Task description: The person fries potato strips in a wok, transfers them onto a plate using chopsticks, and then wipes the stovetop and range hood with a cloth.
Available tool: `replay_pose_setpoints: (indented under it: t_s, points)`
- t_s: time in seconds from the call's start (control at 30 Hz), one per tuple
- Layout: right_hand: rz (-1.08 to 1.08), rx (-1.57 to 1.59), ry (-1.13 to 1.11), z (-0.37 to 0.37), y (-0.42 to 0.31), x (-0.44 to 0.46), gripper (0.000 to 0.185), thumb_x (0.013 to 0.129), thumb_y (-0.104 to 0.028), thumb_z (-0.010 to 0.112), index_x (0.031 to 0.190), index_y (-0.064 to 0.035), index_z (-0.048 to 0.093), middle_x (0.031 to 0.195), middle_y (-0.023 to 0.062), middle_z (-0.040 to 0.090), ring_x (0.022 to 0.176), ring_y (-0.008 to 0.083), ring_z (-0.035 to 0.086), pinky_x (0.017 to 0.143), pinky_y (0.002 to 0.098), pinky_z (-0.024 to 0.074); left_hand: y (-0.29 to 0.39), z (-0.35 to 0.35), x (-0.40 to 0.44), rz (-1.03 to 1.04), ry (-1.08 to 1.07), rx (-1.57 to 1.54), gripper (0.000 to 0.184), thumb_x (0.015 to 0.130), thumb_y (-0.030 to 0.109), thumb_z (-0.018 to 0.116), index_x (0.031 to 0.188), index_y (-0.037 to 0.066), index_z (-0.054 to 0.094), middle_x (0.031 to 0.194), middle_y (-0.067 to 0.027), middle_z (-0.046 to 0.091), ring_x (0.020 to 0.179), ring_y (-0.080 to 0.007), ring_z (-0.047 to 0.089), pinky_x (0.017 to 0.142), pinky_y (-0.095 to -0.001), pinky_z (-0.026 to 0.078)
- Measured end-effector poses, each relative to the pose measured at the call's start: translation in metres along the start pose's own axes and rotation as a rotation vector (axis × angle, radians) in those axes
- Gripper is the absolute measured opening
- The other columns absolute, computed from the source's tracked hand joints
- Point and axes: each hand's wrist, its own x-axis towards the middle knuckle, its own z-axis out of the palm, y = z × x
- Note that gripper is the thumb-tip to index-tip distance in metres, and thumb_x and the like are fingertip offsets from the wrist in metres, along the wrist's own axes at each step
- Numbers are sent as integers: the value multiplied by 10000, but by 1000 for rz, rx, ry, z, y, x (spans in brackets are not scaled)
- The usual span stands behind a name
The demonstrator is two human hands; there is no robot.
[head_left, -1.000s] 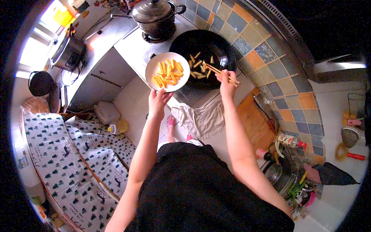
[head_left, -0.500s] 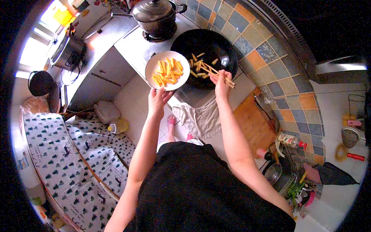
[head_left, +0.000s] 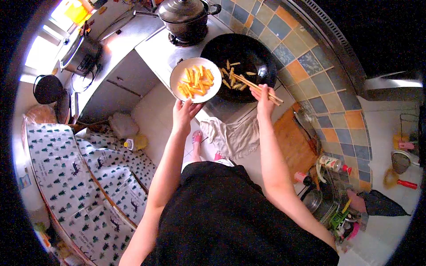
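Observation:
My left hand [head_left: 184,114] grips the near rim of a white plate [head_left: 208,94], which carries a heap of golden fries [head_left: 195,82]. Close to the plate's right side is a black wok [head_left: 259,55] on the stove, with several paler fries [head_left: 225,83] inside it. In my right hand [head_left: 264,98] is a pair of wooden chopsticks [head_left: 248,83], closed around by the fingers. Their tips reach in over the wok beside the fries there; whether they pinch one I cannot tell.
A lidded pot [head_left: 184,20] stands on the rear burner, its handle pointing left. A cloth [head_left: 230,133] hangs at the stove's front. Right of it lies a wooden board [head_left: 295,142] by the tiled wall. A rice cooker [head_left: 82,53] sits on the left counter.
The view has shifted slightly, so the stove and wok appear farther right. My right hand and the chopsticks have moved a little right and down. Some fries in the wok lie differently.

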Motion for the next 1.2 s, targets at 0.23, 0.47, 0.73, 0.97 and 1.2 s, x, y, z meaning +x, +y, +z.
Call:
replay_pose_setpoints:
  t_s: [0.23,0.47,0.73,0.97,1.2]
  points:
    - [140,96,5,-24,-24,-1,325,929,-274,464,984,45,487,961,202,601,869,295,638,749,307,550,0,2,-2,18,-8,-1,284,896,104,444,1159,2,409,1054,-143,562,903,-232,612,788,-300,524]
    - [165,143,-40,-40,-44,-4,450,896,-419,478,1014,15,490,999,197,604,916,277,623,799,294,518,1,6,-4,21,-10,8,284,894,90,440,1155,-15,404,1038,-149,561,896,-244,612,778,-303,530]
    - [-26,-176,-312,-39,-41,-17,239,940,-244,449,939,-8,488,903,121,611,752,223,657,643,279,552,-6,4,3,33,2,16,268,894,89,445,1139,-13,406,1025,-152,563,883,-239,613,773,-301,531]
    - [7,-258,-380,-30,-51,-17,263,947,-229,431,923,19,516,884,119,600,776,221,655,670,271,546,-12,4,8,33,0,23,256,894,96,449,1126,-7,410,1018,-149,566,887,-233,610,776,-299,530]
    - [36,-246,-333,-38,-49,-13,285,940,-252,445,937,26,511,899,130,608,780,224,656,671,263,546,-13,8,9,34,-11,19,254,884,103,466,1111,0,414,998,-145,569,871,-234,611,775,-300,528]
